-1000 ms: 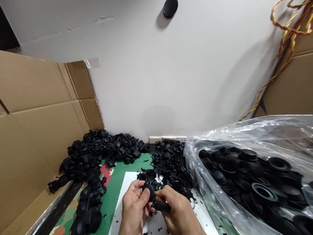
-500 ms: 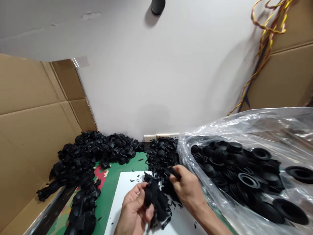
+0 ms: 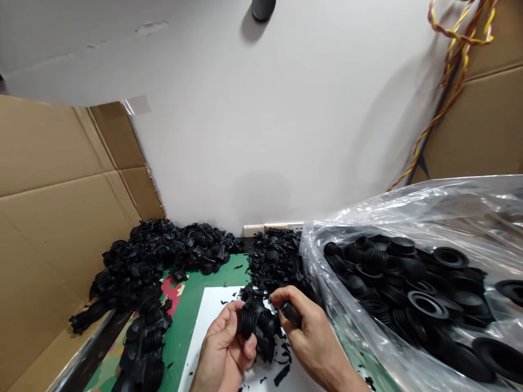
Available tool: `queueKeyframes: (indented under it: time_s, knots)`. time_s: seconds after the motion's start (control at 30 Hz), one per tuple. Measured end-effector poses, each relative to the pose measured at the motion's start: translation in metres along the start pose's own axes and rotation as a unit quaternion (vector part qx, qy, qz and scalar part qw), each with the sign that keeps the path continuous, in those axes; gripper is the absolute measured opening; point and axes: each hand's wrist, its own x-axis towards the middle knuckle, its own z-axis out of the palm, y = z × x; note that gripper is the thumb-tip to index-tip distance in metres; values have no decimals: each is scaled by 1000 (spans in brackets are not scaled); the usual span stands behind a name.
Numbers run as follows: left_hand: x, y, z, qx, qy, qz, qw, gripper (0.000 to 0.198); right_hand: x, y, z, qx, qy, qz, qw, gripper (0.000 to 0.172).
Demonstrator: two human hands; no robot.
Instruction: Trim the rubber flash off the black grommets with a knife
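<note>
My left hand (image 3: 223,348) is closed round a black ribbed rubber boot (image 3: 255,324), held over the white sheet (image 3: 204,332). Close beside it on the right, my right hand (image 3: 306,332) pinches a small dark tool-like piece (image 3: 291,312) whose tip points at the boot. Ragged black rubber trimmings (image 3: 281,373) hang from the boot and lie under both hands.
A heap of black rubber boots (image 3: 159,256) lies at the back left against a cardboard wall (image 3: 61,218). A scrap pile (image 3: 278,261) sits behind the hands. A clear plastic bag (image 3: 408,283) of boots fills the right. Green mat (image 3: 188,310) below.
My right hand drew back from the scrap pile toward the boot. My left hand turned the boot so its ribbed side shows. The view shifted slightly.
</note>
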Motion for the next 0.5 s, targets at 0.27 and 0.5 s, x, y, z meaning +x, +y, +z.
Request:
queueKeyframes:
  time_s: [0.27,0.5]
  knots:
    - [-3,2,7,182,-1,133,974,50,-1,-8,1,59,-14,-16,998,15]
    - [-1,-10,6,265,88,260,924,51,-1,-10,-1,95,-20,-70,993,15]
